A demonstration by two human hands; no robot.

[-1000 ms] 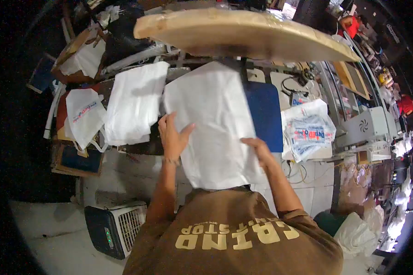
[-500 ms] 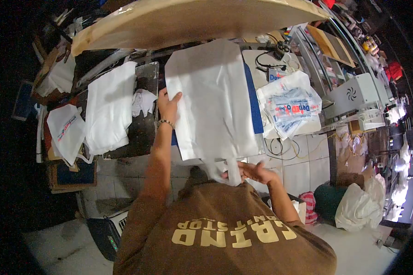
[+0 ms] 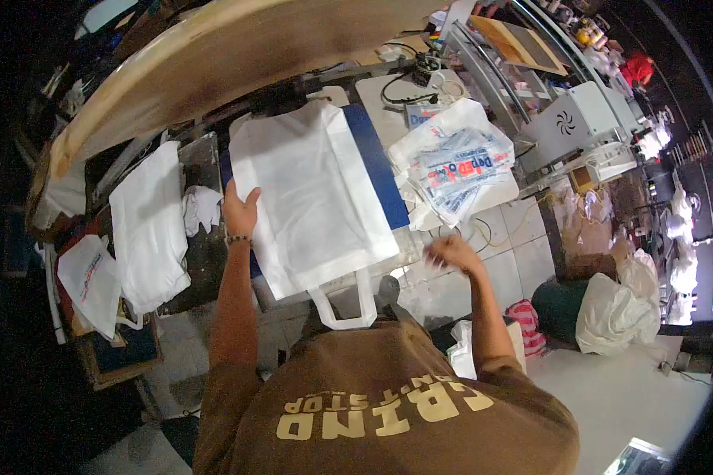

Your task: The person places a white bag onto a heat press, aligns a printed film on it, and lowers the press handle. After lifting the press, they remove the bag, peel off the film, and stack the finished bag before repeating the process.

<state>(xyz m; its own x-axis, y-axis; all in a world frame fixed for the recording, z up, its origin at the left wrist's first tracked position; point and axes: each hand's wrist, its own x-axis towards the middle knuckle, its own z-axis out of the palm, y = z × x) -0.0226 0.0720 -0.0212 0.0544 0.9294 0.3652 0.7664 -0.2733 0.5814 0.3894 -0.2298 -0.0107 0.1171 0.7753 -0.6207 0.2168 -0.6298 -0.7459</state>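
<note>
A white fabric tote bag (image 3: 313, 190) lies flat on a blue board (image 3: 376, 162), its looped handle (image 3: 347, 323) hanging over the near edge toward my shirt. My left hand (image 3: 240, 215), with a beaded bracelet at its wrist, grips the bag's left edge, thumb on top; some fingers are hidden. Off to the right, my right hand (image 3: 453, 255) hovers apart from the bag, fingers loosely bent and slightly blurred, nothing visible in them. Just beyond it sits a pile of clear printed film sheets (image 3: 461, 170) with red and blue lettering.
More white bags (image 3: 146, 226) lie on the left, beside a printed white bag (image 3: 89, 281) and a crumpled white cloth (image 3: 203, 209). A large curved panel (image 3: 214, 71) spans the far side. At right stand a machine box with a fan vent (image 3: 574, 127) and stuffed plastic sacks (image 3: 614, 313).
My right hand has let go of the bag's handle and moved up and away. The bag now lies flatter on the board, handle hanging free. The camera view has turned.
</note>
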